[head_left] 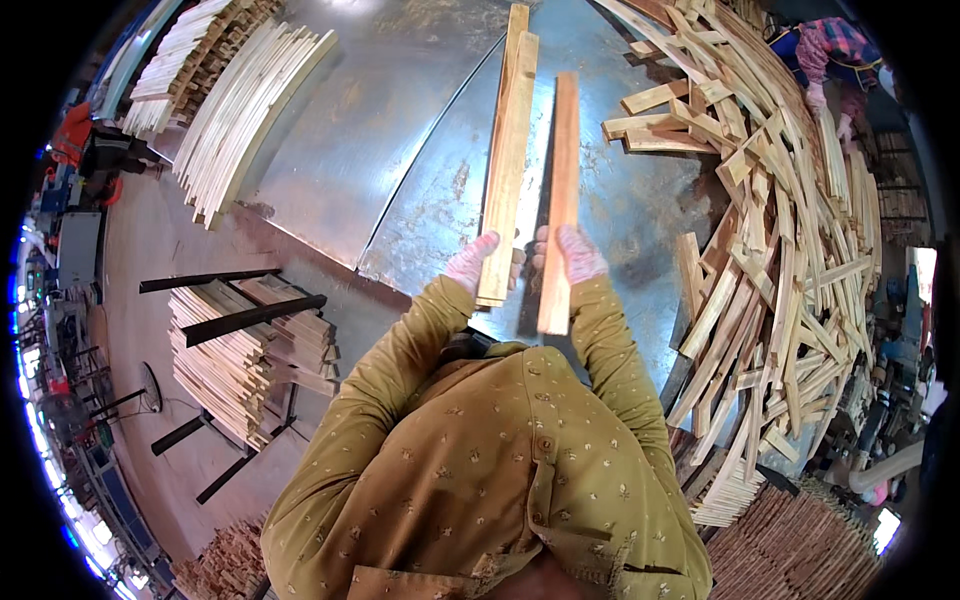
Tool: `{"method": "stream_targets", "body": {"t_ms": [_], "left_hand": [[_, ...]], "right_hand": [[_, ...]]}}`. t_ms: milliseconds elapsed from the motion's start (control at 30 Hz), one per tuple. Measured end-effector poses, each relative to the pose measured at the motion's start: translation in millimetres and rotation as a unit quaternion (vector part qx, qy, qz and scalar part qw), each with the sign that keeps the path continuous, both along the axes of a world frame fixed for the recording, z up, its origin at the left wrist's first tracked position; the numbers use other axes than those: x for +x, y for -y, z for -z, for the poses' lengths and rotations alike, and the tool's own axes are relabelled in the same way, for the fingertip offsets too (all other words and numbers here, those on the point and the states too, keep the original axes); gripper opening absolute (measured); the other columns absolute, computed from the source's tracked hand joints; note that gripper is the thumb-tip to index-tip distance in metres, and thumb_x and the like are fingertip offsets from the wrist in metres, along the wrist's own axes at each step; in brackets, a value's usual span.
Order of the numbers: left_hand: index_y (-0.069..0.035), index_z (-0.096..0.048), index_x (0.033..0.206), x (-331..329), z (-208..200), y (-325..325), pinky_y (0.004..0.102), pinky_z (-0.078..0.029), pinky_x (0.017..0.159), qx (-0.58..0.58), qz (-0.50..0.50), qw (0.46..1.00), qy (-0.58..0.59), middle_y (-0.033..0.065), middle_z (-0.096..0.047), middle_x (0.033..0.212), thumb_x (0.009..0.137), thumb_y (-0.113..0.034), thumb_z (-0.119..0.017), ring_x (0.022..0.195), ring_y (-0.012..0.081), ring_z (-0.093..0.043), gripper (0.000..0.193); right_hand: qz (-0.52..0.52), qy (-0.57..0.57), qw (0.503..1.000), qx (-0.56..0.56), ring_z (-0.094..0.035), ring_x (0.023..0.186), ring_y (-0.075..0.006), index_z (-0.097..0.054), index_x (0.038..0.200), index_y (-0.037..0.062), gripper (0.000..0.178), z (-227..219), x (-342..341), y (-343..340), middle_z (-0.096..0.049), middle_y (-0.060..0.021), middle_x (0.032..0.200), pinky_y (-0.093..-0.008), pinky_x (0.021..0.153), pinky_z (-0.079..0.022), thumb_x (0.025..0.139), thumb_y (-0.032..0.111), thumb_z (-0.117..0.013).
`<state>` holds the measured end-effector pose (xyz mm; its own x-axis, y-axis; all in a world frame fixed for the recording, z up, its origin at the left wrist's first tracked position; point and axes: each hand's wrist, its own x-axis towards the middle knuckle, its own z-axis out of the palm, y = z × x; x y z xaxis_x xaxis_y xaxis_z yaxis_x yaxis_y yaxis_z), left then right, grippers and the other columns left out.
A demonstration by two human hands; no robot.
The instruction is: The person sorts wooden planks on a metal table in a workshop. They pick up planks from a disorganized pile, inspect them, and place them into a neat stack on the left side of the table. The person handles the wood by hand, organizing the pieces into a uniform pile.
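Close in front of my body, both hands hold long wooden strips over a metal table (420, 190). My left hand (472, 262) is closed round two pale wooden strips (512, 150) that lie side by side, their far ends slightly staggered. My right hand (580, 255) grips a single, more reddish wooden strip (564, 150). A narrow gap separates it from the strips on the left. Some fingers of each hand are hidden behind the wood.
Loose wooden strips (770, 270) lie in a large tangled heap on the right. Neat strip stacks (260, 110) stand at the far left. Below left is a black metal rack (255, 318) with more strips. Another person's arm (816, 65) shows at the far right.
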<state>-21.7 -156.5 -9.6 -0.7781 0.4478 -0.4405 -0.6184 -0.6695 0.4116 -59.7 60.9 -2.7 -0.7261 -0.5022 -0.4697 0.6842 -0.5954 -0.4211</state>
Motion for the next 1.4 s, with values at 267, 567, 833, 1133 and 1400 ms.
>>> {"method": "stream_targets", "body": {"t_ms": [267, 567, 833, 1133, 1400], "left_hand": [[-0.003, -0.062, 0.115, 14, 2, -34, 0.038, -0.058, 0.07, -0.041, -0.044, 0.997, 0.039, 0.0121, -0.069, 0.097, 0.089, -0.043, -0.07, 0.08, 0.0229, -0.068, 0.048], [0.0, -0.06, 0.123, 14, -18, -35, 0.0352, -0.05, 0.084, -0.381, 0.024, 0.917, -0.117, 0.0178, -0.068, 0.108, 0.093, -0.059, -0.055, 0.1, 0.0294, -0.065, 0.067], [-0.001, -0.053, 0.133, 16, -64, 43, 0.0413, -0.045, 0.099, -0.868, 0.17, 0.454, -0.11, 0.0215, -0.061, 0.126, 0.091, -0.051, -0.061, 0.118, 0.0323, -0.057, 0.065], [0.003, -0.029, 0.149, 28, -3, -43, 0.0314, -0.039, 0.106, -0.149, -0.012, 0.989, 0.02, 0.0193, -0.051, 0.138, 0.09, -0.028, -0.071, 0.126, 0.0233, -0.049, 0.079], [0.0, -0.049, 0.132, 30, 72, -38, 0.0459, -0.046, 0.101, -0.239, 0.049, 0.961, -0.128, 0.0185, -0.059, 0.125, 0.093, -0.035, -0.065, 0.116, 0.0333, -0.057, 0.055]], "right_hand": [[-0.045, -0.378, 0.669, 0.638, -0.06, 0.109, -0.031, -0.042, 0.142, 0.0037, 0.059, -15, -9, 41, -0.056, -0.0194, 0.127, -0.0385, 0.095, -0.048, 0.095, 0.038, -0.053], [-0.048, -0.168, 0.791, 0.587, -0.063, 0.101, -0.0244, -0.041, 0.143, -0.0006, 0.077, 7, 4, 26, -0.064, -0.0178, 0.117, -0.0329, 0.087, -0.051, 0.081, 0.031, -0.074], [-0.009, -0.153, 0.91, 0.384, -0.065, 0.095, -0.0233, -0.052, 0.132, -0.0006, 0.057, 7, 15, -18, -0.067, -0.0135, 0.111, -0.0352, 0.084, -0.053, 0.083, 0.017, -0.075], [0.1, -0.169, 0.878, 0.437, -0.053, 0.124, -0.0286, -0.04, 0.144, -0.0029, 0.073, -26, 17, 14, -0.054, -0.0235, 0.135, -0.0351, 0.104, -0.042, 0.088, 0.031, -0.072], [-0.137, -0.336, 0.778, 0.513, -0.056, 0.117, -0.0369, -0.049, 0.133, -0.002, 0.056, -42, 44, 14, -0.057, -0.0236, 0.127, -0.0422, 0.1, -0.045, 0.092, 0.036, -0.058]]}}
